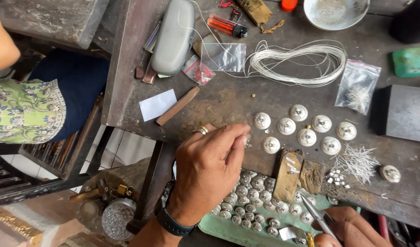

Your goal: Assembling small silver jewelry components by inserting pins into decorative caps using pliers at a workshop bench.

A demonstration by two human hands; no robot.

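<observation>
Far left we see another person's floral green sleeve (27, 110), off the bench. Our left hand (210, 169), ring and black wristband on, sits at the bench edge with fingertips pinched together; something tiny may be in the pinch, we cannot tell what. Just right of those fingertips lie seven round silver domed buttons (306, 130) in a loose cluster on the dark wooden bench (228, 98), nearer the left hand than the right. Below, a pale green tray (228, 228) holds many more small silver round pieces (253, 196). Our right hand (351, 231), low at the frame edge, is closed on slim metal tweezers (317, 215), long axis running up-left toward the tray. Further right: loose silver wire pins (358, 162); above, a coil of white wire (301, 64), clear bag of small silver bits (358, 87), white bowl (335, 11).
</observation>
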